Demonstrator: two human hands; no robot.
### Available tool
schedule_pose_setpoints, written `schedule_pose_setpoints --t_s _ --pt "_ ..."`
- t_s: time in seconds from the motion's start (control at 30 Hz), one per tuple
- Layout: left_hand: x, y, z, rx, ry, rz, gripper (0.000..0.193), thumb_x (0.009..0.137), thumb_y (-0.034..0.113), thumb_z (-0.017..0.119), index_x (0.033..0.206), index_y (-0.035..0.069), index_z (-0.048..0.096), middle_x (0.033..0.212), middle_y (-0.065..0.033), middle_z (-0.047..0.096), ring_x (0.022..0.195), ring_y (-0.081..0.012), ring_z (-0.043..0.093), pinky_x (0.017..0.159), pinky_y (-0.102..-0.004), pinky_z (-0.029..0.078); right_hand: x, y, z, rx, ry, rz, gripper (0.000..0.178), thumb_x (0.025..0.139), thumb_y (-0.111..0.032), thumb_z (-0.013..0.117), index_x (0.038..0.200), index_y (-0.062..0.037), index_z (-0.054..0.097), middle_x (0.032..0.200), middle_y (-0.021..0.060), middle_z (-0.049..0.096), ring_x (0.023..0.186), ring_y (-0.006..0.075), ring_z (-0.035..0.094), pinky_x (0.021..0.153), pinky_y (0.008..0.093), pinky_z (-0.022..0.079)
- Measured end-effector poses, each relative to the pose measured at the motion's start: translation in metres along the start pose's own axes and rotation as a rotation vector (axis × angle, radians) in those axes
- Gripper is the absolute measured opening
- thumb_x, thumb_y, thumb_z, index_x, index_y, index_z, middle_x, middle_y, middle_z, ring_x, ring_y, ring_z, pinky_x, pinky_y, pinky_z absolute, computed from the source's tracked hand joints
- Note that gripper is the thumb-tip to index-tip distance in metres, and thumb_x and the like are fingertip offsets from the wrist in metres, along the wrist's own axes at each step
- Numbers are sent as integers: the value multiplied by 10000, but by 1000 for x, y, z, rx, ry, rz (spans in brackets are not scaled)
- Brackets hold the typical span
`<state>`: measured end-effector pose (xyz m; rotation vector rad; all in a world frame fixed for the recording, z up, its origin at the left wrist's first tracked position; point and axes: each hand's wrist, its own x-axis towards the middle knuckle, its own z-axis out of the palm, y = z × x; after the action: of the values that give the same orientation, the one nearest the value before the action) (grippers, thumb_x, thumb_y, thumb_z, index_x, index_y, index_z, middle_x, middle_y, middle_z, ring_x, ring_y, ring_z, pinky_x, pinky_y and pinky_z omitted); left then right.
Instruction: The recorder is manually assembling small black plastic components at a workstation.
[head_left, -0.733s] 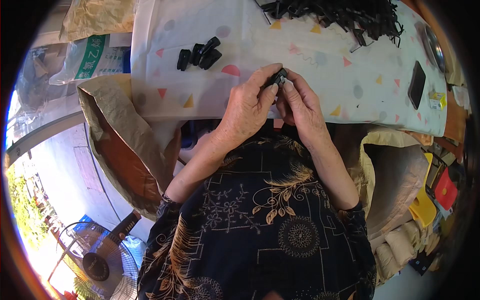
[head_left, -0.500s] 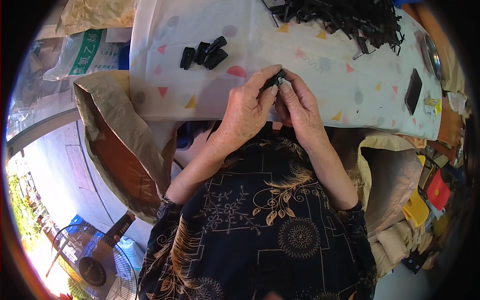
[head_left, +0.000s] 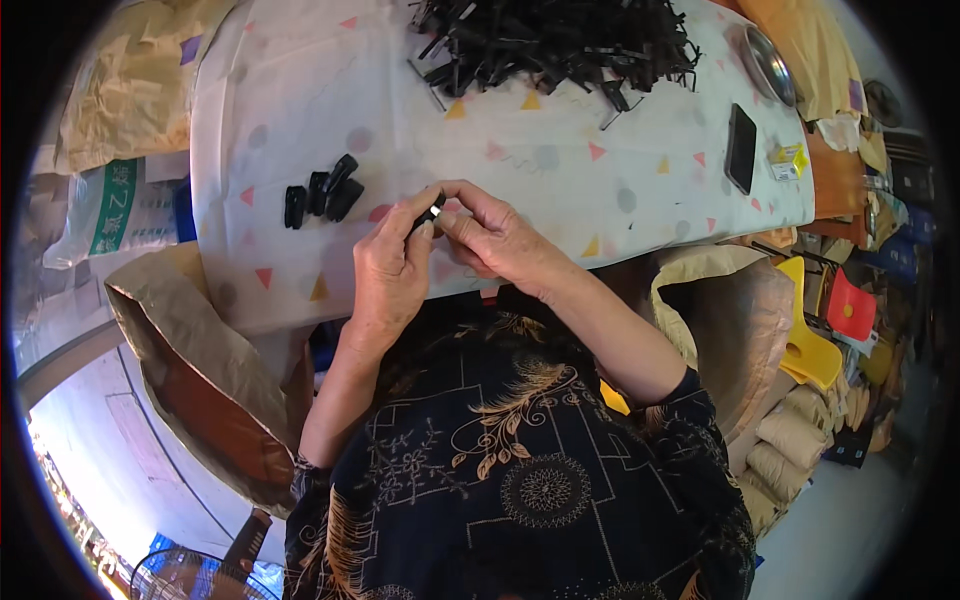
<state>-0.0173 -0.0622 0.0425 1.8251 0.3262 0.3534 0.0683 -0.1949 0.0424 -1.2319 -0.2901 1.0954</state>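
Note:
A small black plastic part (head_left: 427, 214) with a light, shiny spot at one end is pinched between both hands over the table's near edge. My left hand (head_left: 388, 268) grips it between thumb and fingers. From the other side, my right hand (head_left: 497, 238) closes its thumb and bent fingers on the same piece; the fingers hide most of its shape. Just left of my hands lie several black oblong pieces (head_left: 342, 200) in a small group. A large heap of thin, tangled black plastic parts (head_left: 560, 45) covers the far middle of the table.
The table wears a white patterned cloth (head_left: 480, 190). Toward its right end are a dark phone (head_left: 740, 150), a small yellow box (head_left: 788, 162) and a round metal dish (head_left: 768, 65). Open paper sacks stand at left (head_left: 190, 350) and right (head_left: 745, 330). A fan (head_left: 195, 575) is low left.
The whole view has shifted, so the table things appear farther left and lower. Both hands still grip the black part, now closer to the small group of pieces.

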Motion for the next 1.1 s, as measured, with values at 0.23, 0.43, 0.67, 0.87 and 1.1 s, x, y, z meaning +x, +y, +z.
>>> schedule_pose_setpoints --t_s 0.23,0.43,0.67,0.87,1.1 --pt "16 10 -51 583 129 153 340 838 -28 540 1151 98 581 1031 -143 632 922 -324 634 767 -376 511 -12 -38 -125 -1198 787 -270 335 869 -166 592 1198 -146 528 695 118 591 632 228 595 595 352 469" --pt "32 17 -55 1103 130 392 367 822 -6 564 1168 115 580 1114 -146 574 845 -334 611 738 -367 508 -20 -48 -197 -1566 871 -365 278 846 -121 571 1123 -121 553 750 166 627 743 366 620 644 474 460" --pt "27 37 33 -17 -289 -115 587 823 81 660 1347 40 401 1204 -155 569 841 -189 650 640 -280 521 -34 -27 -124 -955 709 -546 112 898 -82 562 1000 -36 566 686 72 553 617 160 505 605 262 427" --pt "27 33 66 -579 -390 -279 692 873 192 665 1401 -46 287 1137 -194 593 823 -246 671 606 -255 506 -54 2 -61 -587 587 -483 129 934 -95 540 997 14 567 795 10 571 726 68 476 667 223 419" --pt "10 19 62 -873 -231 -431 475 879 159 657 1299 42 469 947 -45 640 773 -171 668 567 -216 486 -49 21 -38 -567 549 -647 135 892 -13 563 1024 3 583 766 98 595 653 165 548 629 265 464"
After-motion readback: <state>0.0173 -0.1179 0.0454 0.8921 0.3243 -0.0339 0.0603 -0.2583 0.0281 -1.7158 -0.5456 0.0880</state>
